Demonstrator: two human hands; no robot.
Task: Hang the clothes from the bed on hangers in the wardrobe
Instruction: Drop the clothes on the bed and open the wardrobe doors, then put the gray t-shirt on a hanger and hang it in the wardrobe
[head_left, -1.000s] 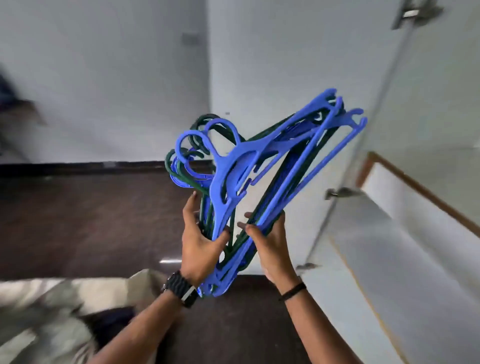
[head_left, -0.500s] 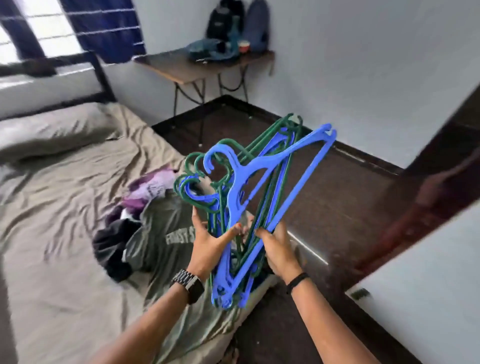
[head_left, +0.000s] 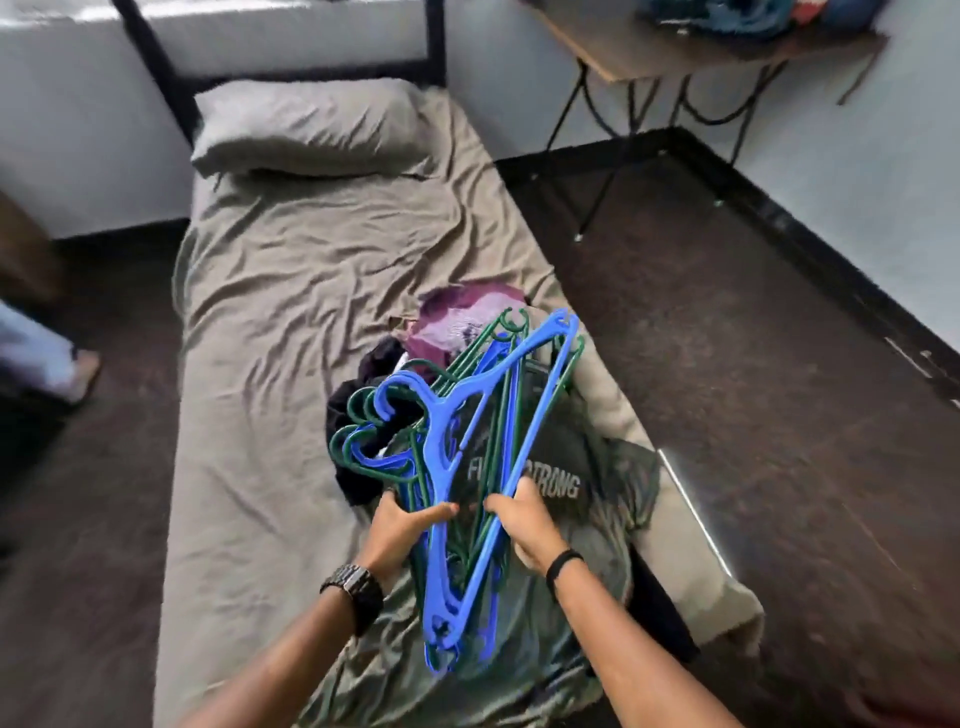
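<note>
Head view, hangers (head_left: 470, 470) hide shirt (head_left: 582, 514) lettering — blurred

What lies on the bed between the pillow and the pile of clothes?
In the head view, only bare, wrinkled sheet lies between the pillow and the clothes.

Left hand (head_left: 397, 532): wearing a black link-band wristwatch | Right hand (head_left: 524, 530): wearing a thin black wristband (both forearms showing bare, no sleeves)
</note>
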